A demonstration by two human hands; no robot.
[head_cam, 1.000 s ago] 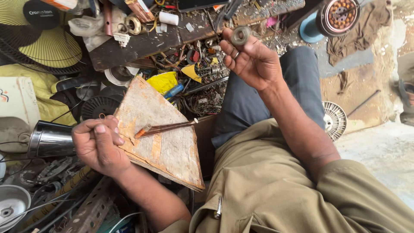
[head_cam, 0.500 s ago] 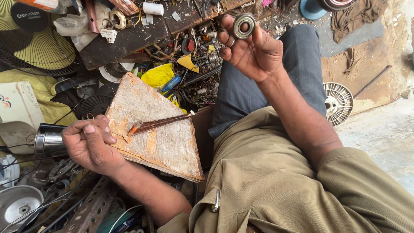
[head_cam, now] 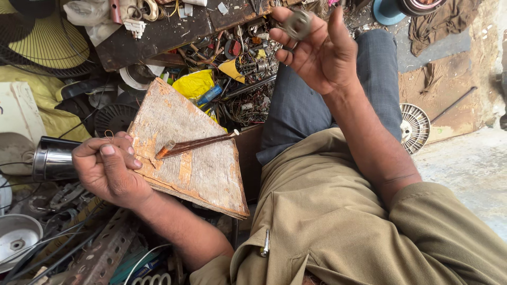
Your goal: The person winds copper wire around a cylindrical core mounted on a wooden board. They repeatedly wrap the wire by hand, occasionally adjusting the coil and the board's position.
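I log the scene by size. Largest: the worn wooden board (head_cam: 185, 158), tilted across the person's lap, its lower corner by the khaki shirt (head_cam: 338, 211). Above it, a dark plank (head_cam: 158, 34) and a heap of scrap metal parts (head_cam: 248, 63); a yellow fan guard (head_cam: 42, 42) at upper left; a steel cylinder (head_cam: 53, 158) just beside the left hand.

Left hand (head_cam: 108, 169): fingers curled and pressed together at the board's left edge, thumb on top, pinching a fine strand of copper wire (head_cam: 109, 134). On the board lies a thin reddish-brown rod (head_cam: 195, 143), one end near that hand.

Right hand (head_cam: 317, 50): raised above the knee, fingertips pinching a small round metal ring (head_cam: 297, 24), blurred, so I cannot tell its detail.
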